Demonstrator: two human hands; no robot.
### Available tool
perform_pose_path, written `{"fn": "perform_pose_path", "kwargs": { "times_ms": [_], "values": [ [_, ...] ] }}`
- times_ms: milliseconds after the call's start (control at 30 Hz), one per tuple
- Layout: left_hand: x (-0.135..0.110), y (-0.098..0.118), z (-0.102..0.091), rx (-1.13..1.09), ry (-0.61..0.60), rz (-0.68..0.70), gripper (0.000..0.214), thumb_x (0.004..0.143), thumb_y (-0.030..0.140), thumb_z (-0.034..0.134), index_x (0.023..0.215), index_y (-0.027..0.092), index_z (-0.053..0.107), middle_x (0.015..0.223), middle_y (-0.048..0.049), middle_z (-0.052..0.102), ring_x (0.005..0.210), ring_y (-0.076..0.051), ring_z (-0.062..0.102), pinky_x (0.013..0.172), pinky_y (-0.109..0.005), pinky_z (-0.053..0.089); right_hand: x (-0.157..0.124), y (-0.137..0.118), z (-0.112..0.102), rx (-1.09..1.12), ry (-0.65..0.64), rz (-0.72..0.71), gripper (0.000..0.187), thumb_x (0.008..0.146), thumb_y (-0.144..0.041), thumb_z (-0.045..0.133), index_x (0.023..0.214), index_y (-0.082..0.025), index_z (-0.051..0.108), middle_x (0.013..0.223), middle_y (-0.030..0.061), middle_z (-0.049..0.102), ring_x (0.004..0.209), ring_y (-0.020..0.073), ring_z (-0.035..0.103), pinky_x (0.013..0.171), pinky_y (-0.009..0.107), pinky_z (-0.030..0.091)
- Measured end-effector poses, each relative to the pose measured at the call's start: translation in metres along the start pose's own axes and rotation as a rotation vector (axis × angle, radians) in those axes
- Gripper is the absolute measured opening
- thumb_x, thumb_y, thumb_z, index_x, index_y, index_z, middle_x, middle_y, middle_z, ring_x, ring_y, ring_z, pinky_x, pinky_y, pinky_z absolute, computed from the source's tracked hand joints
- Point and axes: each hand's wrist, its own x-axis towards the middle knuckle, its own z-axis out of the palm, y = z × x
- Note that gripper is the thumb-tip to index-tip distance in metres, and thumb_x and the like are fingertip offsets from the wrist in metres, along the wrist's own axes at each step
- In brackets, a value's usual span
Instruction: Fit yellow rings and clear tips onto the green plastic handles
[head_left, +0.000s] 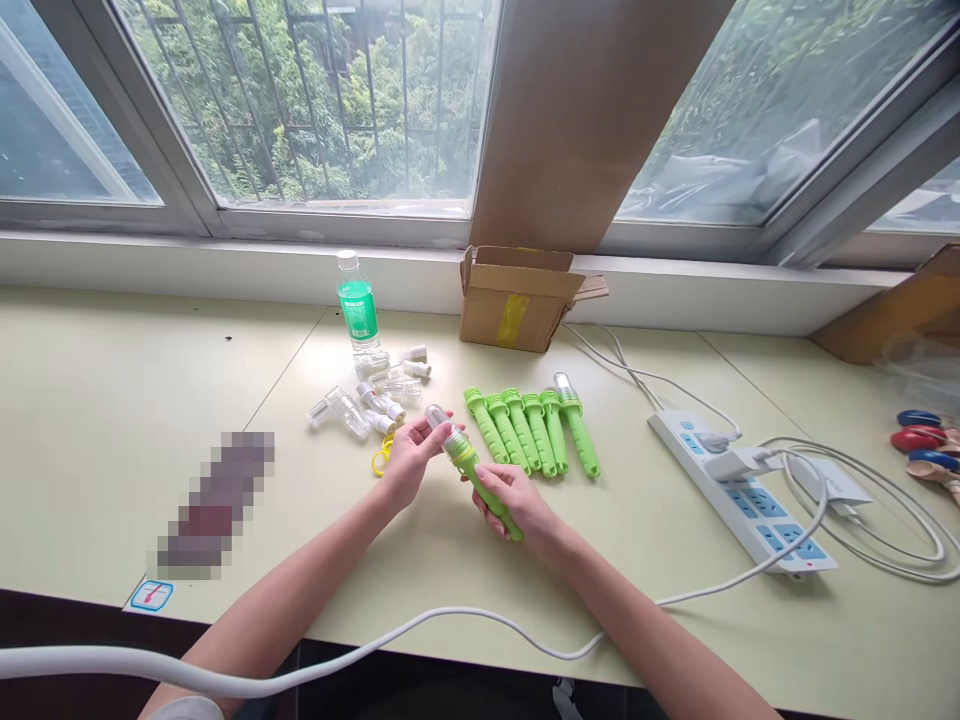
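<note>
Left hand (409,462) pinches the clear cap (437,417) seated on the upper end of a green handle (480,480), fingertips closed on it (loose clear caps (375,395) lie just beyond this hand). Right hand (517,505) wraps shut around the handle's lower shaft, which is held tilted. A row of green handles (532,430) lies just right of the grip, with the power strip (750,500) farther right.

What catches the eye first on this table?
Two bare hands meet in the middle: the right hand grips a bright green plastic handle, the left hand pinches its clear cap. Behind them lies a row of matching green handles, with loose clear plastic caps to its left and a white power strip at right.
</note>
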Motion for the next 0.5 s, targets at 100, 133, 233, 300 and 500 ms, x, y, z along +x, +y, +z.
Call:
{"fn": "perform_pose_path", "kwargs": {
  "times_ms": [100, 133, 233, 300, 500],
  "values": [
    [-0.002, 0.001, 0.002, 0.029, 0.001, 0.024, 0.033, 0.075, 0.041, 0.069, 0.093, 0.014, 0.065, 0.096, -0.0089, 0.069, 0.094, -0.024, 0.065, 0.086, -0.037, 0.051, 0.001, 0.005, 0.002, -0.272, 0.176, -0.158, 0.038, 0.087, -0.051, 0.049, 0.068, -0.018, 0.053, 0.049, -0.0045, 0.044, 0.036, 0.0078, 0.038, 0.037, 0.022, 0.030],
    [-0.002, 0.001, 0.003, 0.036, 0.006, 0.029, 0.032, 0.075, 0.041, 0.068, 0.091, 0.014, 0.065, 0.096, -0.0087, 0.069, 0.094, -0.023, 0.065, 0.085, -0.037, 0.051, 0.001, 0.006, 0.001, -0.375, 0.232, -0.222, 0.037, 0.088, -0.049, 0.049, 0.068, -0.018, 0.055, 0.050, -0.0038, 0.044, 0.040, 0.0090, 0.040, 0.040, 0.023, 0.033],
    [-0.003, -0.001, 0.004, 0.042, 0.062, 0.015, 0.037, 0.073, 0.041, 0.070, 0.097, 0.014, 0.064, 0.095, -0.0096, 0.070, 0.092, -0.023, 0.066, 0.085, -0.037, 0.051, 0.000, 0.012, 0.000, -0.692, 0.358, -0.406, 0.029, 0.089, -0.042, 0.050, 0.089, -0.017, 0.065, 0.064, 0.0017, 0.055, 0.058, 0.0147, 0.050, 0.055, 0.026, 0.040],
    [-0.002, -0.002, 0.004, 0.034, 0.100, 0.007, 0.039, 0.072, 0.040, 0.071, 0.098, 0.013, 0.063, 0.094, -0.0106, 0.070, 0.091, -0.023, 0.066, 0.085, -0.038, 0.050, 0.000, 0.014, -0.001, -0.832, 0.406, -0.479, 0.030, 0.089, -0.038, 0.049, 0.102, -0.018, 0.066, 0.075, 0.0053, 0.061, 0.066, 0.0174, 0.054, 0.062, 0.028, 0.042],
    [-0.002, -0.002, 0.002, 0.028, 0.054, 0.004, 0.031, 0.075, 0.041, 0.068, 0.089, 0.013, 0.063, 0.092, -0.0105, 0.071, 0.088, -0.022, 0.066, 0.084, -0.036, 0.050, -0.004, 0.007, 0.004, -0.761, 0.311, -0.439, 0.030, 0.091, -0.037, 0.046, 0.102, -0.017, 0.066, 0.070, 0.0026, 0.057, 0.060, 0.0147, 0.047, 0.057, 0.027, 0.038]
  ]
}}
